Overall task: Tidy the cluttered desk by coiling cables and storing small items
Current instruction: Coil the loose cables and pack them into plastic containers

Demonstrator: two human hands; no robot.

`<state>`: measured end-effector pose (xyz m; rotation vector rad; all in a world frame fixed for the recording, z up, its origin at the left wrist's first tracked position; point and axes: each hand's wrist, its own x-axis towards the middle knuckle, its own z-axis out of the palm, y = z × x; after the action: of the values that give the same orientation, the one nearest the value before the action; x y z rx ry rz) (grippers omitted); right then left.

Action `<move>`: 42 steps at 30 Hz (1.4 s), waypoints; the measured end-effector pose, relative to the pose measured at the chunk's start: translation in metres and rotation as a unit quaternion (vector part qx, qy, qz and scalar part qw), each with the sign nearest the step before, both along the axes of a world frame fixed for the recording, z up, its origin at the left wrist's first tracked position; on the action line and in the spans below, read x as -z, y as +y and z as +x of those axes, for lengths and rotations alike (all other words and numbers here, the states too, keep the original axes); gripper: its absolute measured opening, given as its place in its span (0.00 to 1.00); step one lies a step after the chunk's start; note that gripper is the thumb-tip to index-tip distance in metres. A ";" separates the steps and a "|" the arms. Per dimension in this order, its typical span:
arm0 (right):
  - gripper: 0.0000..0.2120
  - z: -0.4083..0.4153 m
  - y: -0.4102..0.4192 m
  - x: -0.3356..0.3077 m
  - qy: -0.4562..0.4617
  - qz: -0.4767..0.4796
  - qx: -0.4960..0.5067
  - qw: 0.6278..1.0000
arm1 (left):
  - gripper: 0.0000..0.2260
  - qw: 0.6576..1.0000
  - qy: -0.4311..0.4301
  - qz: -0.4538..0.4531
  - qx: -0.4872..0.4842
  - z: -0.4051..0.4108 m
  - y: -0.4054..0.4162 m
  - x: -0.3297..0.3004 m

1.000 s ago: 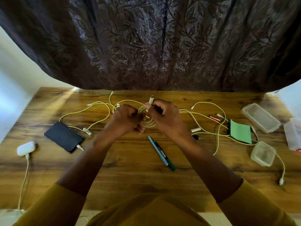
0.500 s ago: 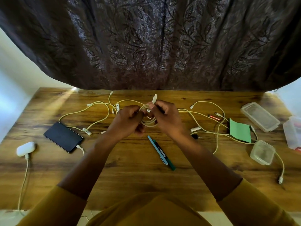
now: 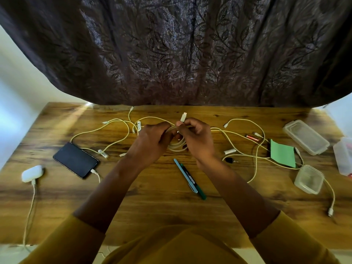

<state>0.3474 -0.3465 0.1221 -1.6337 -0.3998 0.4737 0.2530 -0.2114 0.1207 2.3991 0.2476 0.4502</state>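
Both hands meet above the middle of the wooden desk (image 3: 152,202). My left hand (image 3: 152,141) grips a small coil of white cable (image 3: 178,146) from the left. My right hand (image 3: 196,138) holds the coil's right side and pinches the cable's end, so its white plug (image 3: 183,117) sticks up past my fingers. More loose white cables (image 3: 114,130) trail across the desk to the left, and other loose cables (image 3: 255,149) to the right. Two pens (image 3: 189,178), one blue and one green, lie just in front of my hands.
A black phone (image 3: 75,159) with a cable plugged in lies at the left, a white earbud case (image 3: 31,173) beyond it. At the right are a green notepad (image 3: 282,153), three clear plastic containers (image 3: 305,137), small batteries (image 3: 251,137) and a black plug (image 3: 229,160). A dark curtain (image 3: 181,54) hangs behind.
My right hand has raised the cable's end, so the plug now points up a little higher and further right. The coil stays between both hands.
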 end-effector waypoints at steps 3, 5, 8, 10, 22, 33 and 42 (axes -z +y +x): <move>0.09 0.005 -0.004 0.000 0.004 0.001 -0.053 0.999 | 0.08 0.999 0.008 -0.039 -0.001 -0.002 -0.001 0.000; 0.09 0.006 -0.007 -0.001 0.008 0.001 -0.073 0.997 | 0.08 0.999 0.006 -0.046 -0.014 -0.002 -0.003 0.001; 0.12 0.007 -0.009 -0.005 0.064 0.016 -0.095 0.993 | 0.07 0.997 -0.004 -0.067 -0.032 -0.002 -0.007 -0.001; 0.13 0.010 -0.012 -0.007 0.129 0.051 -0.101 0.985 | 0.07 0.996 -0.022 -0.073 -0.039 -0.002 -0.008 -0.003; 0.19 0.023 -0.028 -0.009 0.273 0.197 -0.189 0.922 | 0.08 0.981 -0.072 -0.170 -0.059 -0.009 -0.014 -0.018; 0.16 0.024 -0.033 -0.009 0.326 0.266 -0.246 0.873 | 0.08 0.974 -0.088 -0.206 -0.033 -0.007 -0.018 -0.026; 0.18 0.021 -0.030 -0.008 0.327 0.317 -0.304 0.837 | 0.11 0.957 -0.101 -0.272 -0.026 -0.002 -0.021 -0.029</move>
<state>0.3688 -0.3762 0.1296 -0.5987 -0.4814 1.1931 0.2512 -0.2322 0.1497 1.7993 0.2982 0.5630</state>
